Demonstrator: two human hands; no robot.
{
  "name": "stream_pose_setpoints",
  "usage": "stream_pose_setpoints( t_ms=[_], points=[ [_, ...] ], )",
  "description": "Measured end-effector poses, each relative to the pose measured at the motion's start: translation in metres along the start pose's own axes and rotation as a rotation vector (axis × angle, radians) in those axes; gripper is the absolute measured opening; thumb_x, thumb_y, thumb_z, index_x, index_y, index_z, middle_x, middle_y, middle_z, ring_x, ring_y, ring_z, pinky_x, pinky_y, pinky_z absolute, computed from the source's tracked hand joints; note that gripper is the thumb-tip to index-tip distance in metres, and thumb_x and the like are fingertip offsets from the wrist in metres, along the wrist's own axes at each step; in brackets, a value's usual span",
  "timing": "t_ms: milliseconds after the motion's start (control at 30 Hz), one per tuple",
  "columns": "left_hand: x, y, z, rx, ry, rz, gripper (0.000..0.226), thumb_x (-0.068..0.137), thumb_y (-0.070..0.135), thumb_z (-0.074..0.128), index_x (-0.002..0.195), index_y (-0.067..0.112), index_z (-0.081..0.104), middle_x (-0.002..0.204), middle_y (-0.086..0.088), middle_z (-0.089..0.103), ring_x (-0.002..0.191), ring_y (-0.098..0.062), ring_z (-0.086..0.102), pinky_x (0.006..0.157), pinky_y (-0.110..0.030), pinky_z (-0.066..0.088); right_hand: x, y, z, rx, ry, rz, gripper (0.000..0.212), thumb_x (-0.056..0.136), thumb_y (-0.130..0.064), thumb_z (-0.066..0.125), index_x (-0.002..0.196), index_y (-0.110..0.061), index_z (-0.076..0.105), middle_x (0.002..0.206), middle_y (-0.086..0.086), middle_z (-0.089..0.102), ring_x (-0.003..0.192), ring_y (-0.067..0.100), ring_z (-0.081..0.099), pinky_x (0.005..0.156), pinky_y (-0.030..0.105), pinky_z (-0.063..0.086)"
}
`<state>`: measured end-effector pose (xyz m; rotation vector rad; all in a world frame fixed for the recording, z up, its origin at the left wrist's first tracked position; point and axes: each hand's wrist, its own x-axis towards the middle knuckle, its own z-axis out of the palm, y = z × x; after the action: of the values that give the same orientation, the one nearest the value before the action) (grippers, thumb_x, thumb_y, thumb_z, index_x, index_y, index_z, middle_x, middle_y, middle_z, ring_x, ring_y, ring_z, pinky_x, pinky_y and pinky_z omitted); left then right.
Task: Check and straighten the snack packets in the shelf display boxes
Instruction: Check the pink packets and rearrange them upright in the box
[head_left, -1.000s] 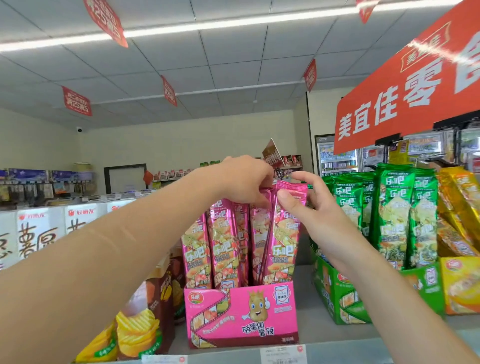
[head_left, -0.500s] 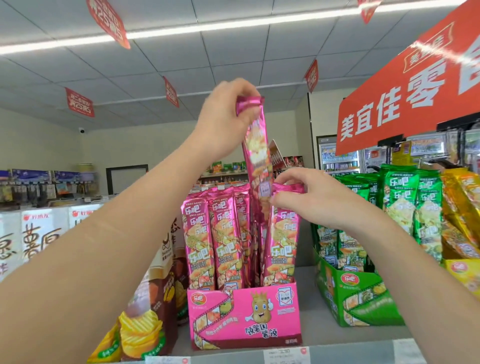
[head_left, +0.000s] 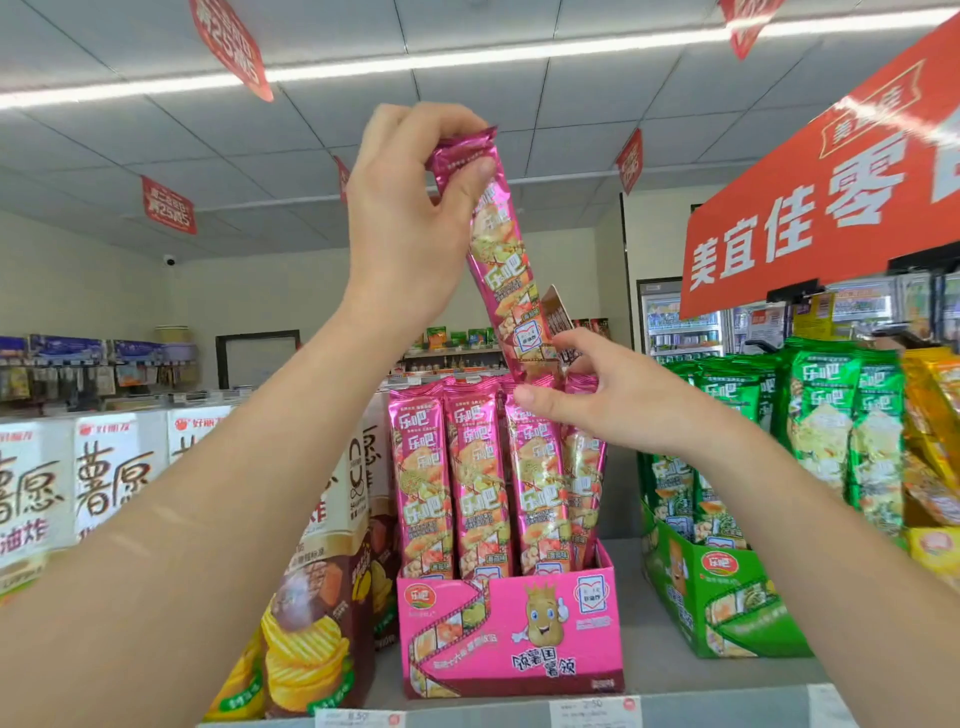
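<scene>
Holds one pink packet (head_left: 501, 249) high above the pink display box (head_left: 514, 634), pinched by its crimped top seal between the thumb and curled fingers of the left hand (head_left: 410, 208). Lets it hang tilted, top end to the left and lower end to the right, down to just above the row of pink packets (head_left: 478, 478) in the box.

Holds the right hand (head_left: 597, 400) just below and to the right of that lower end, level with the tops of the boxed packets. Fingers loosely curved and spread, thumb stretched across in front of the packet tops, nothing gripped. Hard to tell whether the forefinger touches the raised packet.

Long, narrow and glossy, that packet: pink foil with white characters, pictures of crisps and a small white badge near the lower end, the top seal creased under the fingers.

Upright and side by side in the box, more of the same kind, three in plain view at the front and others partly hidden behind the right hand. On the box front, a crowned cartoon potato and a film-strip band of food pictures.

Underneath, a grey shelf (head_left: 649, 597), with a brown crisp box (head_left: 322, 623) just beside on the left and a green display box (head_left: 727, 608) of green packets (head_left: 831, 415) apart on the right. Overhead at right, a red sign (head_left: 831, 197) with white characters.
</scene>
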<state>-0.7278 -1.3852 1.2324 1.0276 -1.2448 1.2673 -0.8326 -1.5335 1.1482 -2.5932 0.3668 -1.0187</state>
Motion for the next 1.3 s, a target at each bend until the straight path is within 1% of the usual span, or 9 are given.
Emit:
stream_pose_setpoints(
  t_ms=[100, 267, 433, 533, 767, 900, 1067, 1200, 1300],
  points=[
    [0.0, 0.007, -0.002, -0.034, 0.069, 0.007, 0.018, 0.092, 0.011, 0.062, 0.109, 0.005, 0.066, 0.103, -0.002, 0.052, 0.088, 0.009, 0.045, 0.078, -0.011, 0.04, -0.003, 0.002, 0.012, -0.005, 0.089, -0.019, 0.097, 0.059, -0.085, 0.049, 0.142, -0.036, 0.033, 0.134, -0.006, 0.047, 0.121, 0.013, 0.045, 0.097, 0.034, 0.04],
    [0.002, 0.017, -0.009, -0.118, 0.279, 0.043, 0.018, 0.093, 0.01, 0.06, 0.108, 0.002, 0.063, 0.1, -0.012, 0.056, 0.088, 0.004, 0.05, 0.074, -0.006, 0.038, -0.018, 0.012, 0.014, 0.379, 0.352, -0.099, 0.051, 0.084, -0.052, 0.064, 0.129, -0.04, 0.044, 0.127, -0.023, 0.054, 0.119, -0.003, 0.049, 0.103, 0.033, 0.04],
    [-0.001, 0.022, -0.008, -0.284, 0.23, -0.053, 0.015, 0.092, 0.012, 0.063, 0.107, 0.013, 0.059, 0.099, -0.019, 0.062, 0.091, -0.03, 0.058, 0.085, -0.045, 0.05, -0.043, 0.01, 0.004, 0.728, 0.353, -0.129, 0.061, 0.073, -0.055, 0.069, 0.129, -0.039, 0.051, 0.114, -0.018, 0.066, 0.107, 0.003, 0.064, 0.09, 0.036, 0.054],
    [-0.007, 0.027, -0.005, -0.444, 0.084, -0.19, 0.013, 0.091, 0.009, 0.065, 0.101, 0.015, 0.062, 0.094, -0.009, 0.064, 0.085, -0.022, 0.06, 0.079, -0.05, 0.054, -0.064, 0.012, -0.002, 0.787, 0.32, -0.163, 0.039, 0.072, -0.049, 0.071, 0.109, -0.039, 0.066, 0.103, -0.012, 0.074, 0.093, 0.012, 0.072, 0.076, 0.031, 0.06],
    [-0.04, 0.034, 0.003, -0.773, -0.194, -0.617, 0.016, 0.097, 0.02, 0.059, 0.107, 0.009, 0.066, 0.078, 0.006, 0.068, 0.073, -0.008, 0.063, 0.071, -0.027, 0.054, -0.105, 0.025, 0.024, 0.93, 0.198, -0.042, 0.032, 0.077, -0.033, 0.07, 0.109, -0.03, 0.067, 0.101, -0.004, 0.076, 0.087, 0.016, 0.073, 0.065, 0.021, 0.056],
    [-0.055, 0.038, 0.007, -0.896, -0.226, -0.802, 0.011, 0.098, 0.019, 0.056, 0.091, 0.016, 0.064, 0.07, 0.006, 0.062, 0.065, -0.009, 0.056, 0.064, -0.027, 0.049, -0.118, 0.027, 0.036, 1.09, 0.058, 0.044, 0.043, 0.076, -0.034, 0.077, 0.116, -0.028, 0.063, 0.108, 0.006, 0.073, 0.09, 0.026, 0.073, 0.068, 0.026, 0.057],
    [-0.068, 0.042, 0.01, -1.132, -0.172, -0.951, 0.017, 0.103, 0.017, 0.044, 0.091, 0.012, 0.055, 0.08, -0.006, 0.068, 0.065, -0.015, 0.064, 0.06, -0.027, 0.054, -0.132, 0.018, 0.036, 1.357, -0.211, -0.067, 0.045, 0.082, -0.049, 0.071, 0.114, -0.018, 0.066, 0.093, 0.019, 0.069, 0.058, 0.022, 0.06, 0.057, 0.027, 0.05],
    [-0.077, 0.05, 0.011, -1.248, -0.167, -1.053, 0.034, 0.095, 0.043, 0.05, 0.105, 0.01, 0.054, 0.089, -0.009, 0.066, 0.08, -0.02, 0.066, 0.073, -0.037, 0.057, -0.138, 0.005, 0.049, 1.07, 0.031, 0.004, 0.026, 0.088, -0.052, 0.059, 0.107, -0.036, 0.068, 0.073, 0.0, 0.062, 0.055, 0.012, 0.052, 0.055, 0.021, 0.045],
    [-0.083, 0.06, 0.011, -1.237, -0.114, -1.096, 0.044, 0.087, 0.052, 0.057, 0.11, 0.015, 0.054, 0.084, -0.007, 0.064, 0.068, -0.017, 0.061, 0.064, -0.033, 0.055, -0.142, -0.003, 0.06, 0.757, 0.244, -0.078, 0.029, 0.087, -0.049, 0.059, 0.116, -0.045, 0.06, 0.076, -0.015, 0.065, 0.058, 0.001, 0.053, 0.054, 0.014, 0.043]
  ],
)
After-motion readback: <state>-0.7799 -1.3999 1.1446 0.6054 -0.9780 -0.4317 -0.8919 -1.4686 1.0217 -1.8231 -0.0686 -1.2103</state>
